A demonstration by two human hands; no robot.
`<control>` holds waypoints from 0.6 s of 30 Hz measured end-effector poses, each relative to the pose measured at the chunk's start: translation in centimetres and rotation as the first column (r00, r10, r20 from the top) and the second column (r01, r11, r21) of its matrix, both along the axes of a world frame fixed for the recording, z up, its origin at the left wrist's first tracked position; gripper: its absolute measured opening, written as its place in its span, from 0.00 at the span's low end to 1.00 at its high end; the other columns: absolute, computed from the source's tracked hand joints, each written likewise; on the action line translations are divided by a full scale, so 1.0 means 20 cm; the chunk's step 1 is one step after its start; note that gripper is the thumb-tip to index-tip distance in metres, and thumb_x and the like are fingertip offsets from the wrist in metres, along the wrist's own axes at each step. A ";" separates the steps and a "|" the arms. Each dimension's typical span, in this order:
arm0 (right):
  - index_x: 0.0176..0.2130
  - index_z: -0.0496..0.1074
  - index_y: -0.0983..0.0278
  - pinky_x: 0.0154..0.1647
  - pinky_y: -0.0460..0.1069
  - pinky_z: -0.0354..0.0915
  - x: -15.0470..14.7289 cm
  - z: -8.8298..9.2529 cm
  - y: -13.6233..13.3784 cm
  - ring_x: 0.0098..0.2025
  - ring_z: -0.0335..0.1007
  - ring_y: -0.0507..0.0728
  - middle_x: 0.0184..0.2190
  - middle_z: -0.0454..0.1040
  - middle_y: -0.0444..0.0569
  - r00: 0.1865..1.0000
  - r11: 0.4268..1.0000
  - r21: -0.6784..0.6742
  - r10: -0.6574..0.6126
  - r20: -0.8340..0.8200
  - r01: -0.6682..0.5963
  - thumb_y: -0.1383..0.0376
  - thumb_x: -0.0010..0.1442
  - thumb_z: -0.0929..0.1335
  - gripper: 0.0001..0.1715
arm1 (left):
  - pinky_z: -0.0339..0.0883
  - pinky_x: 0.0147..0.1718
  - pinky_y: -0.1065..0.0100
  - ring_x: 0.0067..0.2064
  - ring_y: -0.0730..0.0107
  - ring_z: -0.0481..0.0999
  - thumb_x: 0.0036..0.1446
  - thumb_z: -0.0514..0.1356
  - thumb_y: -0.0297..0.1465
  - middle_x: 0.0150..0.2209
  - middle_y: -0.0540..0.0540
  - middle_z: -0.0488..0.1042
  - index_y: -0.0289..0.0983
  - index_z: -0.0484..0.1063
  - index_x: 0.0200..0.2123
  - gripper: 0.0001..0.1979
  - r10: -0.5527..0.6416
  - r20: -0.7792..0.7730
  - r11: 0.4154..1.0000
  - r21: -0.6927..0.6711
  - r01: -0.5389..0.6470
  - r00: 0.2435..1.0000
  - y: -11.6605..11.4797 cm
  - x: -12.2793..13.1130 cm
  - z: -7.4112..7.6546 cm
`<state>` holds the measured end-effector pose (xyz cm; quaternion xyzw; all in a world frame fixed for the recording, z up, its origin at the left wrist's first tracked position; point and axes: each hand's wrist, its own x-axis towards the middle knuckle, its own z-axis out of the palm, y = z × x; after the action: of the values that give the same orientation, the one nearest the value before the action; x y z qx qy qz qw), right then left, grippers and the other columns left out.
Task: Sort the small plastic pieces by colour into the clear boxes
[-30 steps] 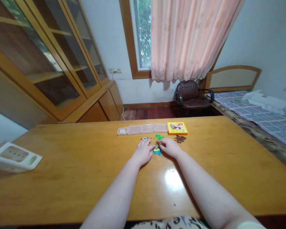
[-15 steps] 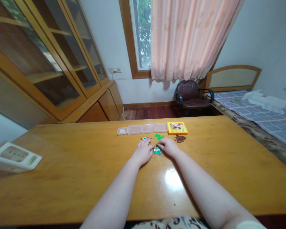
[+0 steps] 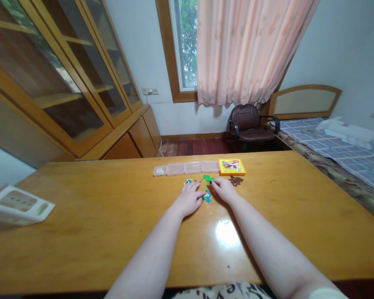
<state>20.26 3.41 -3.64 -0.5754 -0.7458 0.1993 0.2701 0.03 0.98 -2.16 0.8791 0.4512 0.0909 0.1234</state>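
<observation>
My left hand [image 3: 190, 199] lies on the table with its fingers spread. Its thumb is beside a mixed pile of small plastic pieces [image 3: 208, 197] in blue, green, white and yellow. Just beyond its fingertips sits a smaller blue, yellow and white pile [image 3: 188, 182]. The fingertips of my right hand [image 3: 223, 189] are pinched together at the near right edge of a pile of green pieces [image 3: 207, 178]. Whatever is between them is too small to make out. Brown pieces [image 3: 236, 181] are heaped right of that hand.
Several clear plastic trays [image 3: 192, 167] stand in a row toward the table's far edge, ending at a yellow box [image 3: 232, 167]. A white object with a slotted face [image 3: 21, 204] is at the left. Beyond the wooden table [image 3: 96, 241] stands a chair [image 3: 246, 122].
My right hand has moved slightly away from me, from the mixed pile to the green one. My left hand's fingers have pulled back a little, uncovering more of the blue and yellow pile.
</observation>
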 end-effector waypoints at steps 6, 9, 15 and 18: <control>0.21 0.70 0.65 0.28 0.45 0.53 0.00 0.00 -0.02 0.26 0.61 0.52 0.21 0.69 0.46 0.985 0.985 0.023 0.169 -0.044 -0.168 0.60 0.62 0.61 0.22 | 0.43 0.62 0.51 0.62 0.58 0.55 0.60 0.52 0.33 0.61 0.45 0.60 0.45 0.69 0.52 0.18 0.076 -0.020 0.997 0.009 -0.076 0.997 0.01 0.00 -0.01; 0.21 0.69 0.65 0.28 0.46 0.52 -0.01 0.01 -0.02 0.26 0.61 0.52 0.21 0.69 0.46 0.976 0.975 0.036 0.220 -0.003 -0.219 0.59 0.62 0.60 0.23 | 0.45 0.61 0.50 0.62 0.56 0.55 0.60 0.52 0.34 0.61 0.43 0.60 0.44 0.69 0.52 0.18 0.115 -0.041 0.993 0.016 -0.114 0.993 0.02 -0.01 0.00; 0.22 0.71 0.65 0.28 0.46 0.51 0.00 0.00 -0.01 0.26 0.62 0.51 0.22 0.69 0.46 0.990 0.989 0.058 0.133 0.042 -0.135 0.58 0.64 0.59 0.24 | 0.47 0.61 0.50 0.62 0.57 0.57 0.59 0.52 0.32 0.60 0.42 0.62 0.42 0.70 0.50 0.17 0.215 -0.061 0.976 0.026 -0.214 0.975 0.02 -0.02 0.01; 0.25 0.74 0.65 0.29 0.46 0.53 0.00 0.00 -0.01 0.28 0.63 0.52 0.24 0.71 0.47 0.989 0.988 0.073 0.136 0.052 -0.139 0.58 0.65 0.59 0.24 | 0.48 0.60 0.51 0.61 0.58 0.58 0.59 0.53 0.30 0.59 0.43 0.63 0.42 0.72 0.48 0.16 0.231 -0.051 0.972 0.054 -0.228 0.972 0.03 -0.02 0.01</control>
<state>20.34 3.29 -3.68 -0.5164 -0.7970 0.1750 0.2598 -0.37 1.54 -1.86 0.8260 0.5509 0.0902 0.0779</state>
